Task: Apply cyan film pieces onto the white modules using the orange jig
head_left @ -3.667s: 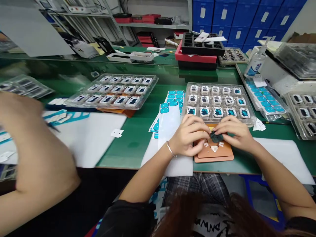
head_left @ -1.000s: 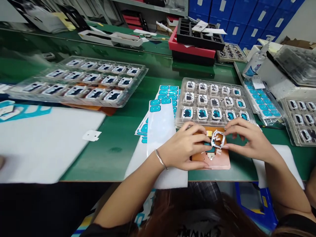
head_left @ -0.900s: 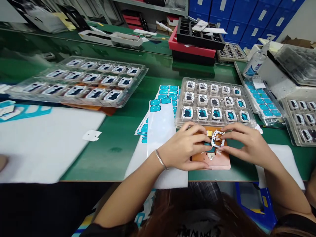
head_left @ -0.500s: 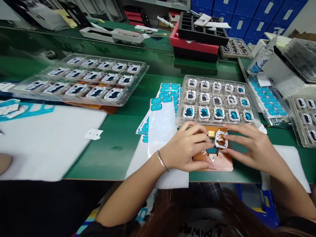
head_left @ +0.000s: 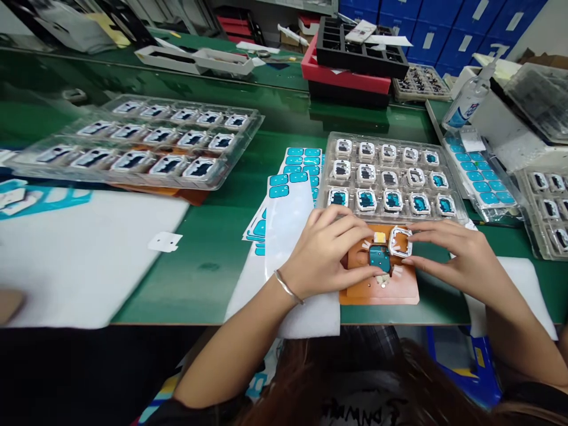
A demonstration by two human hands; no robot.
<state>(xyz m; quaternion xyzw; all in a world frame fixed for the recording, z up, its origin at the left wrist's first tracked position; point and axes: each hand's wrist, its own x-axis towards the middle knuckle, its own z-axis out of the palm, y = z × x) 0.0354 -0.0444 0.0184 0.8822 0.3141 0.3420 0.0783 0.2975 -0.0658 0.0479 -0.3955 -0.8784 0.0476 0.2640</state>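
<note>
In the head view, my right hand [head_left: 464, 251] grips a small white square frame [head_left: 392, 244] with rounded corners, fingertips along its right side. The frame is tilted over the right part of an orange fixture plate [head_left: 399, 291]. Beside it, a teal rounded-square piece [head_left: 379, 260] lies in the middle of the plate. My left hand [head_left: 326, 251] rests over the plate's left side, thumb and fingers apart. Its thumb tip is at the teal piece's lower edge. A yellow block [head_left: 380, 237] sits above the teal piece.
A clear tray [head_left: 459, 207] of white frames stands just behind the plate; another tray [head_left: 231, 168] is at left. Teal sticker sheets [head_left: 290, 219] lie left of my hands. A pump bottle [head_left: 468, 100] and stacked boxes [head_left: 348, 77] stand farther back. Another person's arm [head_left: 9, 306] shows at left.
My left fingers have moved back from the white frame, uncovering the teal piece. The right hand has shifted the frame slightly up and right.
</note>
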